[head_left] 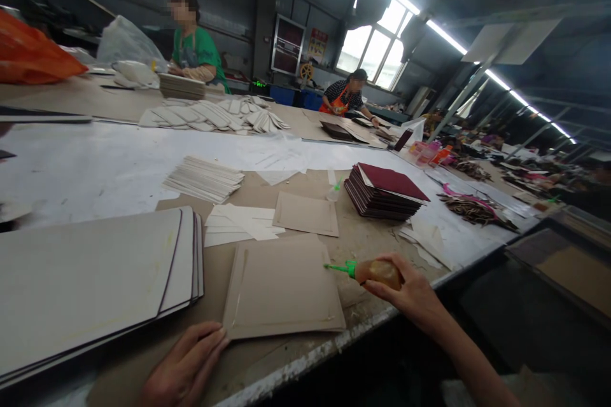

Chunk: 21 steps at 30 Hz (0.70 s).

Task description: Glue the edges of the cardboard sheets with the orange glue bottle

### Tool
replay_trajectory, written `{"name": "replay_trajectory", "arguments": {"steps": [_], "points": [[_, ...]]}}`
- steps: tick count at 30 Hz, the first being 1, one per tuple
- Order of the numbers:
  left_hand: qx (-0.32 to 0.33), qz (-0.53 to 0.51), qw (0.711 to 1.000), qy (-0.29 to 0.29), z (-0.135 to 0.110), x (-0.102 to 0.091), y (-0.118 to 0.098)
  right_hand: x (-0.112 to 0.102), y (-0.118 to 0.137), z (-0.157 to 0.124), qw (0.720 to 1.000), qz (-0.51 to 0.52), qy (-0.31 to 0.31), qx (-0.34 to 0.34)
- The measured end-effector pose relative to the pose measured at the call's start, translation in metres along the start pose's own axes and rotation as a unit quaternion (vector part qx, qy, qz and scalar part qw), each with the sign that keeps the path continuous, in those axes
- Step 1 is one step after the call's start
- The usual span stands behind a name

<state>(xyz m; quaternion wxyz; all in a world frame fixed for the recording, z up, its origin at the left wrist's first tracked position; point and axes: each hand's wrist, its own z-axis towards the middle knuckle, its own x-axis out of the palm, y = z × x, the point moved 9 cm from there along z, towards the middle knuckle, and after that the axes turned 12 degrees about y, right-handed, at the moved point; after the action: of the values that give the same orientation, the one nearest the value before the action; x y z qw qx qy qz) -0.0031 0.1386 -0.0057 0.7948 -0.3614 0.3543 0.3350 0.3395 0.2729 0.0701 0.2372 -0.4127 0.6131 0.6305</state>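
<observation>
in the head view, the right hand (410, 296) is wrapped around a squeeze bottle (377, 273) of amber fluid, its green nozzle (346, 267) pointing left over the right edge of a grey-brown board (284, 286). whether the tip touches the board or sits just above it, i cannot tell. the left hand (184, 362) has its fingertips at the board's near left corner; whether they pinch it or only press on it is not clear. the board lies flat on the tabletop (71, 165), close to its near edge. thin shiny lines run along its left and near edges, so the step in hand looks like laying a bead of glue around the border. i cannot make out a line along the right side, where the nozzle is; the next move would seem to call for a steady squeeze and an even draw along that edge, with the left hand keeping the corner from sliding. beyond the board are a smaller board (305, 213), some white strips (233, 226) and a stack of maroon covers (386, 194). large pale sheets (86, 273) lie to the left.
</observation>
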Motion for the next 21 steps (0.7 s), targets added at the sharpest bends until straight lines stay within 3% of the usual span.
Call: {"name": "replay_trajectory", "arguments": {"steps": [9,17,21], "points": [[-0.016,-0.032,0.997,-0.072,0.017,-0.025,-0.017,-0.003,0.002,-0.037,1.0,0.005,0.011,0.02],[-0.021,-0.036,0.997,-0.072,0.016,-0.021,-0.015,0.005,-0.003,-0.07,0.996,0.034,0.052,0.058],[-0.016,-0.03,0.996,-0.078,0.014,-0.02,-0.016,0.009,-0.023,-0.08,0.987,0.132,0.021,0.092]]}}
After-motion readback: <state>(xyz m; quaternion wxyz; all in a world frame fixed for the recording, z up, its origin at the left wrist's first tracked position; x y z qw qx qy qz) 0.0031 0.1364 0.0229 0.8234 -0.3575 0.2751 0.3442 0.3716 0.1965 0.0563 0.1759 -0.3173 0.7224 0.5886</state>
